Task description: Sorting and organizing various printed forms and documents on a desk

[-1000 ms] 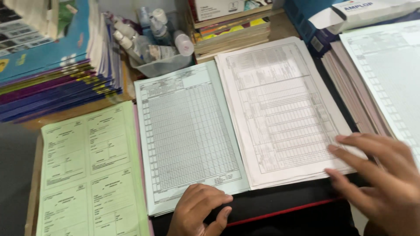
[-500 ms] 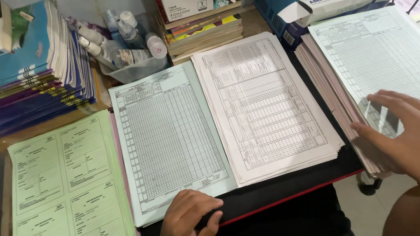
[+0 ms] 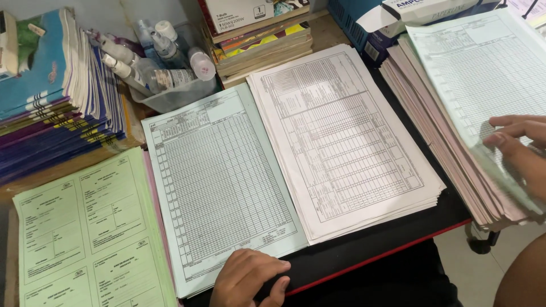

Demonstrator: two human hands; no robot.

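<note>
My left hand [image 3: 250, 278] rests with bent fingers on the near edge of a pale blue gridded form [image 3: 222, 187], at the lip of the black desk pad [image 3: 369, 250]. To its right lies a thick stack of white printed forms [image 3: 341, 136]. My right hand [image 3: 520, 150] is at the far right on a tall pile of pink sheets [image 3: 432, 125]. A pale green gridded sheet [image 3: 466, 68] tops that pile, and my fingers pinch its near edge, which curls up blurred over the hand.
Green forms [image 3: 85, 233] lie at the near left. Behind them is a slumped stack of blue and purple booklets [image 3: 51, 113]. A clear tub of small bottles [image 3: 170, 94], stacked books [image 3: 261, 48] and a blue carton [image 3: 364, 28] line the back.
My right hand left the white stack and moved right onto the pink-and-green pile, where it now lifts the top sheet's edge. The view shifted slightly. My left hand stayed put.
</note>
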